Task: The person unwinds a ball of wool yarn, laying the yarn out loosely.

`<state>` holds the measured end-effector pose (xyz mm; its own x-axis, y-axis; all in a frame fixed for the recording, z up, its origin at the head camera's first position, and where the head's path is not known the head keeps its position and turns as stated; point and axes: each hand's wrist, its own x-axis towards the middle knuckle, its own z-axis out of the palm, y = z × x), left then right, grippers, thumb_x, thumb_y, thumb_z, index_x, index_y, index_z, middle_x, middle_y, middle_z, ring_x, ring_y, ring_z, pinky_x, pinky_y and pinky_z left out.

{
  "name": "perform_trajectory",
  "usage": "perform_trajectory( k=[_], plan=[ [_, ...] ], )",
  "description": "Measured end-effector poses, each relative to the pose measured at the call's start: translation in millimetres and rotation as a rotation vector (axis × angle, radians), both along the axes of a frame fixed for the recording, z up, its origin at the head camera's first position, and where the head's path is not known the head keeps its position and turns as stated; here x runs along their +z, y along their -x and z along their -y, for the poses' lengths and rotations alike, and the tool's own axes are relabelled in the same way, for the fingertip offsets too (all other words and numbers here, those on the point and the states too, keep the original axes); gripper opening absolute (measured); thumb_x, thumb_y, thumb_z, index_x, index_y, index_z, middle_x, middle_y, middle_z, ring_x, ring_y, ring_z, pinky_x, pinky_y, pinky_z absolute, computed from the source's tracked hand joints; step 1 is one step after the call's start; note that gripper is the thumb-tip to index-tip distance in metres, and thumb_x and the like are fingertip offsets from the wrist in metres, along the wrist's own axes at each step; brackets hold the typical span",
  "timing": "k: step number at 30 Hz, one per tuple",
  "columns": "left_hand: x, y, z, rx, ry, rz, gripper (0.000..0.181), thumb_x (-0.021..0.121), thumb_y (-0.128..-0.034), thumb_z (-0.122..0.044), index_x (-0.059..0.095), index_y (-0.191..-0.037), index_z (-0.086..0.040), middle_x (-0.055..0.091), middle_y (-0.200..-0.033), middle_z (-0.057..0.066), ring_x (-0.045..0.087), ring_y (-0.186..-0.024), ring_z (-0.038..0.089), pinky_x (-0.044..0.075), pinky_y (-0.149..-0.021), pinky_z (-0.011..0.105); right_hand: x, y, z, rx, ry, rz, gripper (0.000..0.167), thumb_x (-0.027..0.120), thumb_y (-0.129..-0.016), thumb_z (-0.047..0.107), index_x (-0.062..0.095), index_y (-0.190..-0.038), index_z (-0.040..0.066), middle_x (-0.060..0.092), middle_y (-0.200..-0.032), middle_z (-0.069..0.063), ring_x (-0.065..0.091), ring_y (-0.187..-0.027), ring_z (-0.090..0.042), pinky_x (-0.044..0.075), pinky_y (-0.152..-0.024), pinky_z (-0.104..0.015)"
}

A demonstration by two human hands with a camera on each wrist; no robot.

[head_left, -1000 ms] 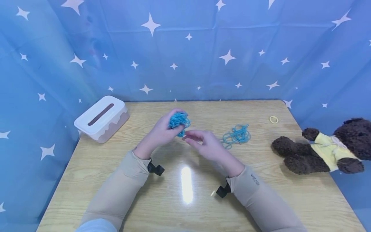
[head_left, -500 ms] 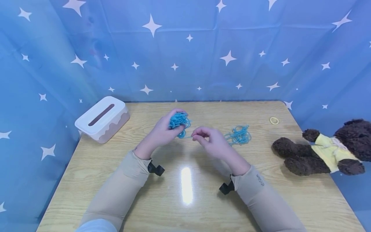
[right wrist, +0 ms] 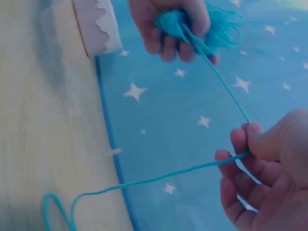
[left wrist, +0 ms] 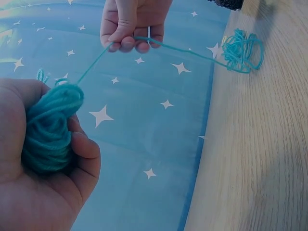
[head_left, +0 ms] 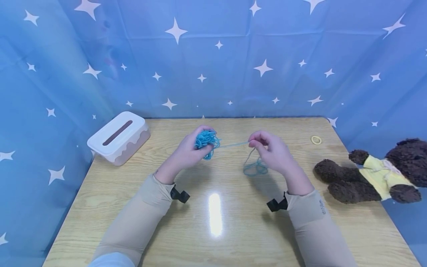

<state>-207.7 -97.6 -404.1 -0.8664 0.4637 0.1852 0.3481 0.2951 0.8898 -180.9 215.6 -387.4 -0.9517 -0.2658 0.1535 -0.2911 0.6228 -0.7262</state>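
The left hand (head_left: pixel 188 150) curls its fingers and thumb round a hank of turquoise yarn (head_left: pixel 206 139), held up over the wood-grain table (head_left: pixel 166 241), with loops bulging out past the fingers. The right hand (head_left: pixel 271 152), to the right of the hank and well apart from it, pinches a single strand (head_left: pixel 233 144) between thumb and fingertip; its other fingers are bent and only loosely gathered. The strand runs straight and taut from the hank to that pinch, then drops away slack across the fingers to a loose tangle of the same yarn (left wrist: pixel 238 50), which lies on the table to the right of the hank and is partly covered by the right hand in the head view. To the left of the hank stands a tissue box (head_left: pixel 125 139) with a white slotted lid and a wavy, drip-like edge down its pinkish side. Well to the right of the hank lies a small pale yellow ring (head_left: pixel 316 144), and farther right still a curly brown plush toy (head_left: pixel 381 176) in a yellow top lies on its back. Behind the hank hangs a blue curtain (head_left: pixel 217 59) printed with white stars.
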Motion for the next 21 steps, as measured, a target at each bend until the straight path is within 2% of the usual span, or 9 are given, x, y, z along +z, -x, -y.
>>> perform_trajectory(
  k=[4, 9, 14, 18, 21],
  plan=[
    [0.2, -0.6, -0.5, 0.006, -0.001, 0.002, 0.045, 0.068, -0.1046, -0.018, 0.057, -0.148, -0.017, 0.068, -0.131, 0.008, 0.066, -0.114, 0.028, 0.058, -0.095, 0.047, 7.3, 0.1, -11.9, -0.058, 0.011, -0.04, 0.019, 0.056, -0.116, 0.021, 0.07, -0.118, 0.008, 0.077, -0.11, -0.01, 0.067, -0.099, -0.024, 0.05, -0.08, -0.029],
    [0.4, -1.2, -0.3, 0.013, 0.004, -0.001, 0.043, 0.068, -0.1048, -0.019, 0.058, -0.147, -0.02, 0.068, -0.131, 0.007, 0.066, -0.114, 0.027, 0.058, -0.095, 0.047, 15.9, -1.3, -28.6, -0.155, -0.01, -0.06, 0.025, 0.054, -0.117, 0.026, 0.07, -0.121, 0.008, 0.079, -0.114, -0.013, 0.067, -0.103, -0.023, 0.047, -0.082, -0.026],
    [-0.7, -0.4, 0.8, 0.0, 0.016, -0.017, 0.042, 0.068, -0.105, -0.019, 0.059, -0.146, -0.016, 0.07, -0.128, 0.007, 0.066, -0.11, 0.027, 0.058, -0.094, 0.047, 18.6, 1.0, -44.4, -0.232, -0.042, -0.067, 0.028, 0.054, -0.117, 0.03, 0.071, -0.123, 0.008, 0.078, -0.115, -0.013, 0.061, -0.094, -0.012, 0.046, -0.076, -0.024],
    [-1.6, 0.2, 1.8, -0.004, 0.037, -0.013, 0.04, 0.067, -0.1055, -0.021, 0.06, -0.145, -0.019, 0.072, -0.126, 0.006, 0.068, -0.108, 0.026, 0.06, -0.093, 0.047, 19.3, 2.6, -54.7, -0.285, -0.057, -0.054, 0.031, 0.053, -0.117, 0.033, 0.07, -0.125, 0.008, 0.078, -0.118, -0.015, 0.061, -0.095, -0.012, 0.046, -0.079, -0.027],
    [-1.3, 0.8, 2.1, 0.01, 0.055, -0.001, 0.042, 0.067, -0.1061, -0.022, 0.059, -0.147, -0.021, 0.072, -0.127, 0.005, 0.069, -0.108, 0.025, 0.06, -0.093, 0.046, 20.2, 3.0, -63.5, -0.322, -0.087, -0.042, 0.033, 0.051, -0.117, 0.034, 0.07, -0.127, 0.008, 0.078, -0.122, -0.016, 0.062, -0.1, -0.018, 0.046, -0.082, -0.033]
  ],
)
